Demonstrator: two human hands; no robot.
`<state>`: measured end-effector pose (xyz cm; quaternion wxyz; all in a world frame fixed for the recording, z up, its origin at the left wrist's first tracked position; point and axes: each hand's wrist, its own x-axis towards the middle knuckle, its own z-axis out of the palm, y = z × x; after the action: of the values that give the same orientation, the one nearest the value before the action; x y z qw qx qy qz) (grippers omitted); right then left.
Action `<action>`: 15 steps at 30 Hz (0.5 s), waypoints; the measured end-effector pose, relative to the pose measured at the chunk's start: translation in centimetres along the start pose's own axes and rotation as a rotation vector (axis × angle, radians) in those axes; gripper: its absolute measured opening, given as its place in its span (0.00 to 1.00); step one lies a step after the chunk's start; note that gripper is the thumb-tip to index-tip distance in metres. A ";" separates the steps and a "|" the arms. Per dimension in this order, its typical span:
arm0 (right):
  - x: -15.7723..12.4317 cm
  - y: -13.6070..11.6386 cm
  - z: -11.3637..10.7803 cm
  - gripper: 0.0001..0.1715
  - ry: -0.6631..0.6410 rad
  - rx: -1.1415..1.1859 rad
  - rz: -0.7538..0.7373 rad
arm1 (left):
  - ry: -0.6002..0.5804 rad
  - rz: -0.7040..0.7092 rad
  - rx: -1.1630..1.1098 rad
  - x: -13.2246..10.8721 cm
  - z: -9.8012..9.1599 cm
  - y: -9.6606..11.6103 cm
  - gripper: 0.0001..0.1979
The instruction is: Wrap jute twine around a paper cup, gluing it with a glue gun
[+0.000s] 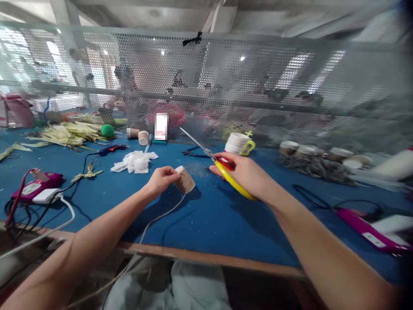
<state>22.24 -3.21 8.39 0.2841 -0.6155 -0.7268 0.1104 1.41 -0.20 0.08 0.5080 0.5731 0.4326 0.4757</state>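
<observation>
My left hand (160, 180) pinches a small cup-shaped piece wrapped in tan twine (185, 181), held just above the blue table (206, 224). A loose strand of twine (151, 221) trails from it down over the table's front edge toward my lap. My right hand (248, 174) is closed around yellow-handled scissors (222, 170), whose blades point up and left, away from the piece. The two hands are about a hand's width apart.
White fabric scraps (134, 162), a blue glue gun (111, 149) and pale green leaf strips (69, 134) lie at the left. Pink devices with cables sit at the left (35, 188) and right (371, 232) edges. A white cup with yellow handle (239, 144), several tape rolls (309, 150) and a perforated screen (226, 77) stand behind.
</observation>
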 end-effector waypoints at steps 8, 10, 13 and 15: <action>-2.4 6.9 5.6 0.27 -0.173 -0.432 0.150 | -0.079 0.021 -0.031 -0.8 -0.6 -0.2 0.10; -2.1 7.5 4.8 0.26 -0.257 -0.459 0.083 | -0.106 0.025 -0.041 -1.0 -0.5 -0.2 0.10; -0.2 7.6 2.7 0.22 -0.321 -0.433 0.102 | -0.137 0.025 -0.050 -1.1 -0.5 -0.2 0.10; 1.4 7.6 1.8 0.22 -0.201 -0.461 0.232 | -0.159 0.019 -0.056 -1.2 -0.5 -0.2 0.11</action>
<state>27.44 0.09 3.39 0.0485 -0.7290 -0.6819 0.0343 0.72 -1.25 -0.20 0.5519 0.5990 0.3719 0.4453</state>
